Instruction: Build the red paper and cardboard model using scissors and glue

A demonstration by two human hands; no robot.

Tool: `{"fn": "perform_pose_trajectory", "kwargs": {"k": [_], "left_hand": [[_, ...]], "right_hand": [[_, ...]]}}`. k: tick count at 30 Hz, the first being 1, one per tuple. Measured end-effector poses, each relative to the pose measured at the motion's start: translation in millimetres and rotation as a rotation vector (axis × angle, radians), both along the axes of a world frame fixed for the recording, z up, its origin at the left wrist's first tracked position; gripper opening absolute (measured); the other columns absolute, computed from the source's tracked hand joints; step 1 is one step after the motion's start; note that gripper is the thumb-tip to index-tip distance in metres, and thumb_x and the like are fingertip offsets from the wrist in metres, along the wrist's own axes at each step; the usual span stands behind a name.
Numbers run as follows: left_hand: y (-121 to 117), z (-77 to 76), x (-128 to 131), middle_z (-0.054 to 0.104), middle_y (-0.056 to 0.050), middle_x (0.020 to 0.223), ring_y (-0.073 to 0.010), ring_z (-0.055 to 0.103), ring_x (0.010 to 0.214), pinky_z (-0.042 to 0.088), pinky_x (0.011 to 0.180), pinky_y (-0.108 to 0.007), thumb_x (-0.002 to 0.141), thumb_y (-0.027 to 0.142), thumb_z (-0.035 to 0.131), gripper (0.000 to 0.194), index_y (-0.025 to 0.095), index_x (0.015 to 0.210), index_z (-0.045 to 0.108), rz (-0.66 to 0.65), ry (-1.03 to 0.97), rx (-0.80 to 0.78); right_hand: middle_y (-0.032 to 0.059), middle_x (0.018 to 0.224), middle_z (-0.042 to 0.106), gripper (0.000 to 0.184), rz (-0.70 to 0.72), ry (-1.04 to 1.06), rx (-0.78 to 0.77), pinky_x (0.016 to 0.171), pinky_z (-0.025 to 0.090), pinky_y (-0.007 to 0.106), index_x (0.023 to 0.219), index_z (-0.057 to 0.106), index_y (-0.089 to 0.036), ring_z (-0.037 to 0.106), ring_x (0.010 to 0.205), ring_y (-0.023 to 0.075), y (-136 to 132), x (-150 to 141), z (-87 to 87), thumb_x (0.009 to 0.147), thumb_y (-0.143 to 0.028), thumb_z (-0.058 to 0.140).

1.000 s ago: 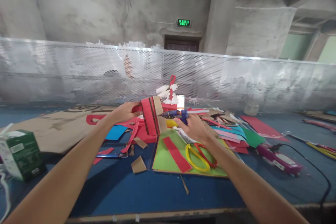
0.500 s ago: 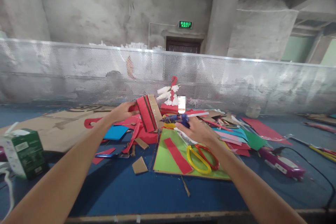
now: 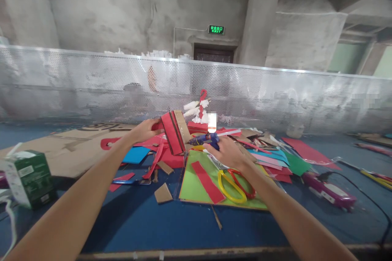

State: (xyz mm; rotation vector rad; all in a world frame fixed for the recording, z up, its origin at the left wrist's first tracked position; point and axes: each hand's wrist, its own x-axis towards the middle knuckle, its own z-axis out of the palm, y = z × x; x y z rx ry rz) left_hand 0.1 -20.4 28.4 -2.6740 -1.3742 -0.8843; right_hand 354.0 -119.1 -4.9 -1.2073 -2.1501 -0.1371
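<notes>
1. Compared with one second ago, the red box [image 3: 171, 135] is turned a little, and the nozzle of the blue hot-glue gun [image 3: 204, 141], which was over the middle of the bare cardboard strip [image 3: 182, 125], is now at its lower right end. I judge that the gluing has moved along this strip. Whether the nozzle touches it, I cannot tell.
2. The left hand [image 3: 143, 131] holds the box from its left side; some of its fingers are hidden by the box.
3. The right hand [image 3: 228, 151] has its fingers closed around the glue gun; the trigger is not clearly visible.
4. The box is in the air, tilted, above the red paper scraps [image 3: 174, 159]. Its red face has dark brown lines along both sides, and the strip is plain brown.
5. Nearer to the person, yellow-and-red-handled scissors [image 3: 221, 185] lie on a green sheet [image 3: 191, 191].
</notes>
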Motion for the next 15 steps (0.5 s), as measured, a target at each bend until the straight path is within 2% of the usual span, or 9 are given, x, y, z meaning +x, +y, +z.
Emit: {"fn": "perform_pose_trajectory", "kwargs": {"k": [6,15], "left_hand": [[3.1,-1.2,-6.6,0.070,-0.015,0.133,-0.0349,0.065,0.118,0.047,0.103,-0.044,0.090,0.054,0.057,0.058,0.011,0.128,0.066,0.024,-0.033,-0.006],[-2.5,1.8,-3.3,0.071,-0.015,0.132,-0.0356,0.066,0.114,0.048,0.101,-0.045,0.089,0.055,0.057,0.059,0.011,0.127,0.067,0.021,-0.050,-0.022]], "right_hand": [[0.0023,0.063,0.059,0.042,0.020,-0.056,-0.043,0.062,0.030,0.027,0.073,0.067,-0.019,0.051,0.060,0.0160,-1.3,0.3,1.0,0.099,-0.050,0.054],[0.0047,0.065,0.063,0.043,-0.015,-0.056,-0.024,0.062,0.030,0.028,0.076,0.069,-0.019,0.056,0.063,0.0185,-3.2,-0.2,2.7,0.099,-0.051,0.053]]}}
